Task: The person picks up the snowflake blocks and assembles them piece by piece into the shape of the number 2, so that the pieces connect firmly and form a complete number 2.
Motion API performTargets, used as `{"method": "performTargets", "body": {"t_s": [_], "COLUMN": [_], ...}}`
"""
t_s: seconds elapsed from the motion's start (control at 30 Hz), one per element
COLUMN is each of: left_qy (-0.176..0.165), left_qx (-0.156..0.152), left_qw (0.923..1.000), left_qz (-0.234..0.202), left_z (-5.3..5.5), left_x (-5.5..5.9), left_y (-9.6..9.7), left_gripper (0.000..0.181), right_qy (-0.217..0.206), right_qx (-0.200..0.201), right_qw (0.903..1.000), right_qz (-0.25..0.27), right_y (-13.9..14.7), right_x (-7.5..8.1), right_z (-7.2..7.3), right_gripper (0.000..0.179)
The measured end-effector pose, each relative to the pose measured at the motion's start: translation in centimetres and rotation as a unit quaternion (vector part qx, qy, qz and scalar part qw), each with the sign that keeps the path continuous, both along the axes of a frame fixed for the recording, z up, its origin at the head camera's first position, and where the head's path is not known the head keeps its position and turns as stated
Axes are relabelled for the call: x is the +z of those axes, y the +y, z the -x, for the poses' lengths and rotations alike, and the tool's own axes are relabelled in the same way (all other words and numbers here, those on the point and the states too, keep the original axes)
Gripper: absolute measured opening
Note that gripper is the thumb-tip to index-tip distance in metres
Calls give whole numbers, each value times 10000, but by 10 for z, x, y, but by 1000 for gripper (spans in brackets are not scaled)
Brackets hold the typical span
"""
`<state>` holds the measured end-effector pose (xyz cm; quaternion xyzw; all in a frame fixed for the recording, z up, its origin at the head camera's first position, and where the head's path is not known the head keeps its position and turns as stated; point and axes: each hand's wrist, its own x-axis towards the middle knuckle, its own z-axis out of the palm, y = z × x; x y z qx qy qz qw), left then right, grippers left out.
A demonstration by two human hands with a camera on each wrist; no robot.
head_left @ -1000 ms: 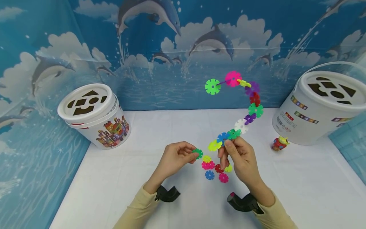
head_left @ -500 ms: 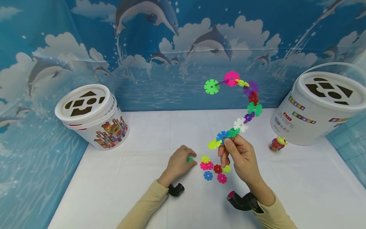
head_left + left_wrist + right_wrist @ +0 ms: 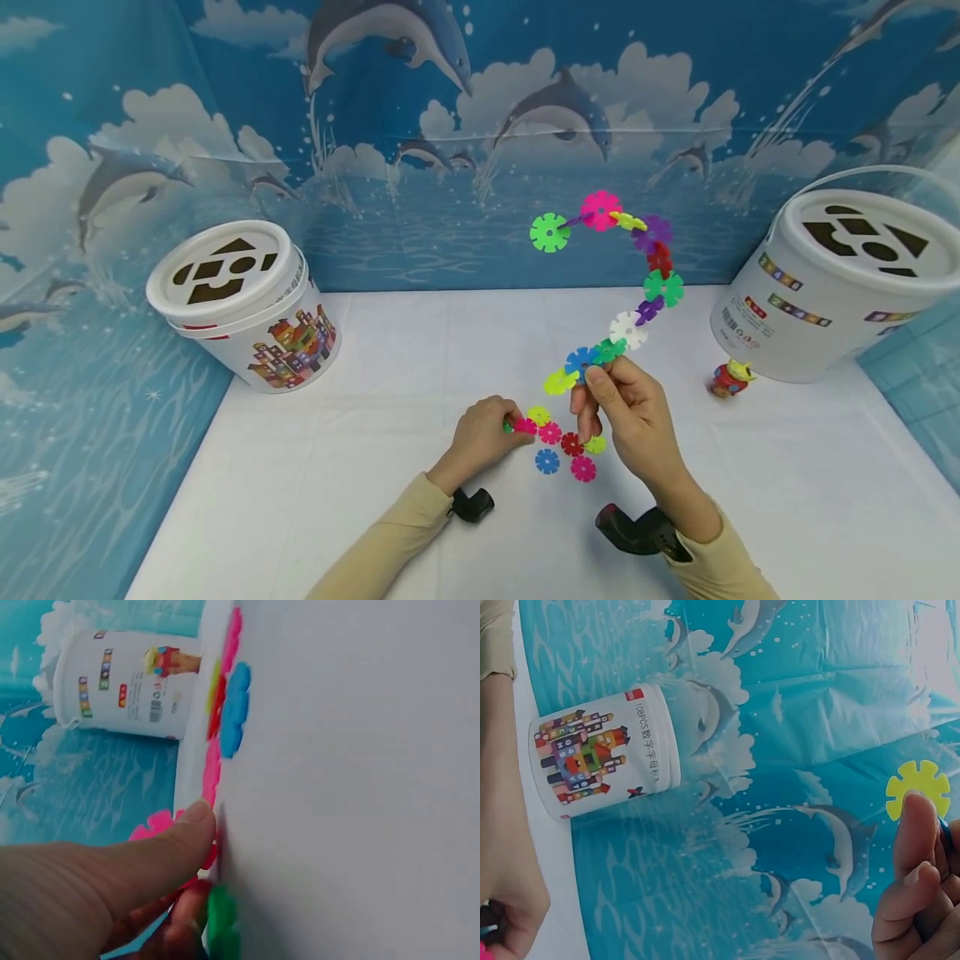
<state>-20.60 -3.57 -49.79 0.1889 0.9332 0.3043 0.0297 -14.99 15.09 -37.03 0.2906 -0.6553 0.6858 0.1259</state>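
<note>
My left hand (image 3: 483, 439) pinches a pink snowflake disc (image 3: 526, 426) low over the table. A green disc (image 3: 223, 922) shows at its lower fingers in the left wrist view, seemingly tucked in the same hand. My right hand (image 3: 636, 414) holds up a curved chain of interlocked discs, gripping it near the blue disc (image 3: 581, 362). The chain's near end is a yellow disc (image 3: 917, 780), seen past the fingertips in the right wrist view. It arcs up through a white disc (image 3: 627, 330) to a light green disc (image 3: 550, 232) at the far end.
Loose discs lie between the hands, among them a blue disc (image 3: 547, 461), a red disc (image 3: 572, 444) and a yellow disc (image 3: 538, 416). A lidded white bucket (image 3: 255, 333) stands left, another bucket (image 3: 795, 308) right. A small toy figure (image 3: 729, 378) stands by the right one.
My left hand has lowered and moved right with the green disc, then taken a pink disc from the loose group. My right hand stays nearly still with the chain.
</note>
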Motion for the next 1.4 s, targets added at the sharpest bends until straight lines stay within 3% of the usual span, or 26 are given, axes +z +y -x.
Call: {"method": "performTargets", "body": {"t_s": [0.17, 0.27, 0.33, 0.4, 0.5, 0.63, 0.7, 0.83, 0.93, 1.27, 1.4], "left_qy": [-495, -690, -729, -816, -830, -811, -771, -621, -543, -420, -252], "left_qx": [-16, -65, -210, -417, -798, -1159, -1211, -1067, -985, -942, -952], "left_qw": [9970, 9930, 9880, 9789, 9595, 9336, 9271, 9269, 9268, 9246, 9180], "left_qz": [-597, -961, -1342, -1824, -2572, -3293, -3461, -3544, -3583, -3668, -3843], "left_z": [2, 0, -5, -14, -31, -52, -59, -67, -69, -72, -73], "left_x": [13, 37, 59, 83, 113, 136, 141, 144, 143, 141, 138], "left_y": [-18, -27, -32, -34, -37, -40, -40, -39, -37, -33, -31], "left_gripper": [22, 18, 16, 17, 19, 17, 16, 15, 14, 13, 9], "right_qy": [0, 106, 231, 356, 481, 599, 628, 457, 309, 438, 536], "right_qx": [8, 78, 158, 247, 332, 494, 587, 479, 382, 322, 120], "right_qw": [10000, 9999, 9996, 9990, 9982, 9967, 9960, 9978, 9986, 9979, 9976], "right_qz": [-95, -88, -36, 51, 139, 233, 258, 20, -182, -340, -424], "right_y": [1, 1, 1, 1, 0, 0, 0, 0, -1, -4, -6], "right_x": [1, 1, 2, 2, 0, -3, -3, 0, 2, 0, 0], "right_z": [-1, -3, -3, -3, -3, -2, -3, -6, -8, -8, -9], "right_gripper": [18, 18, 18, 17, 16, 16, 15, 14, 14, 18, 19]}}
